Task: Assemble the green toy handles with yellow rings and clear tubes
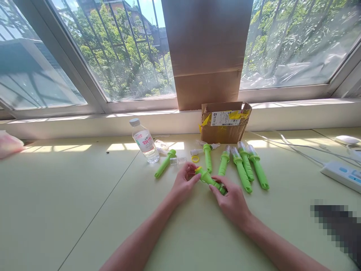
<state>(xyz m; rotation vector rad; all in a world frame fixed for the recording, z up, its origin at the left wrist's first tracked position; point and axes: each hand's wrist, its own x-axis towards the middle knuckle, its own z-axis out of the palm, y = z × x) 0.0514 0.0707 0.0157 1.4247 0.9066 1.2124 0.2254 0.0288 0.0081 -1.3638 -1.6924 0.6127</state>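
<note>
A green handle lies between my two hands, tilted down to the right, with a yellow piece at its upper left end. The fingers of my left hand are pinched at that yellow end. Around the lower part of the handle, my right hand has its fingers closed. Just beyond are a yellow ring, a clear plastic cover and an upright-pointing green handle. Another green handle lies to the left. Several green handles with clear tops lie to the right.
A water bottle stands at the back left of the table. An open cardboard box is against the window ledge. White cables and a power strip lie at the right. A pink item sits at the far left.
</note>
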